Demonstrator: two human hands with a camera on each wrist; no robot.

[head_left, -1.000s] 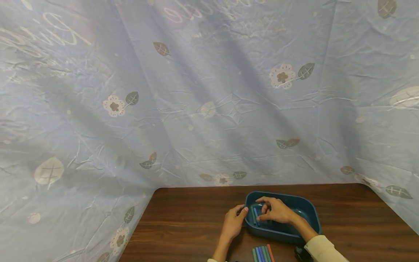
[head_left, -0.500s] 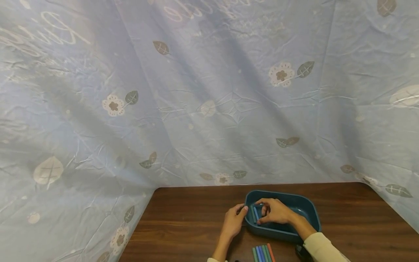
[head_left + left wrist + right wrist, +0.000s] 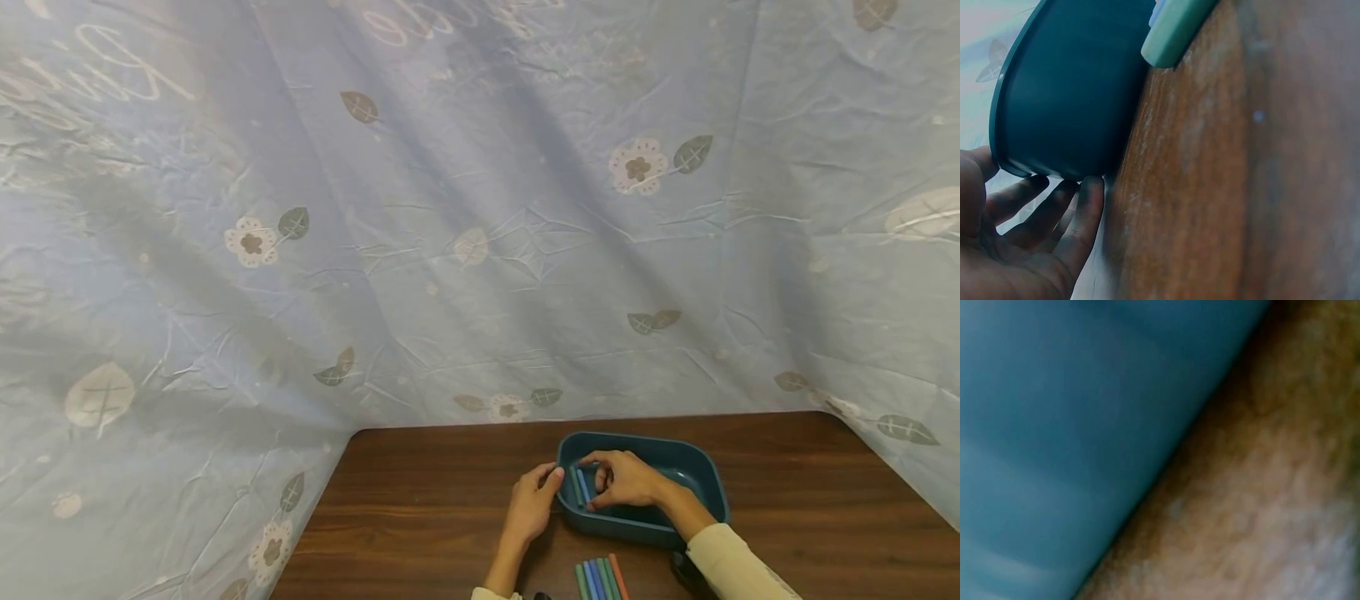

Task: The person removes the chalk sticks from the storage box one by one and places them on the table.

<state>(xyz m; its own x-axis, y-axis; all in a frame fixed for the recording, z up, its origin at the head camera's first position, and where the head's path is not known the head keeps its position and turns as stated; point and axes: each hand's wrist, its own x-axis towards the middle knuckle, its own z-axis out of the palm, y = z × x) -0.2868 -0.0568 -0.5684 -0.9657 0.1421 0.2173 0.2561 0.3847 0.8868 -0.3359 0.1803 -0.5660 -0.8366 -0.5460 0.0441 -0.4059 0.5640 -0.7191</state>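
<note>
A dark teal plastic tub stands on the table. My left hand holds its left end, thumb on the rim and fingertips against the outer wall, as the left wrist view of the tub wall also shows. Inside the tub, my right hand pinches a slim blue stick lengthwise between thumb and index finger, low near the floor. A greenish stick lies beside it along the left wall. Only the blurred tub side shows in the right wrist view; that hand is out of it.
In front of the tub lies a row of several coloured sticks, green, blue and one orange-red. A black object sits by the right sleeve, partly hidden. Brown wood table extends leftward; a patterned pale sheet hangs behind.
The head view has shifted slightly. Both hands keep almost the same place; the right thumb and index finger stay at the blue stick's ends, which sits closer to the greenish one.
</note>
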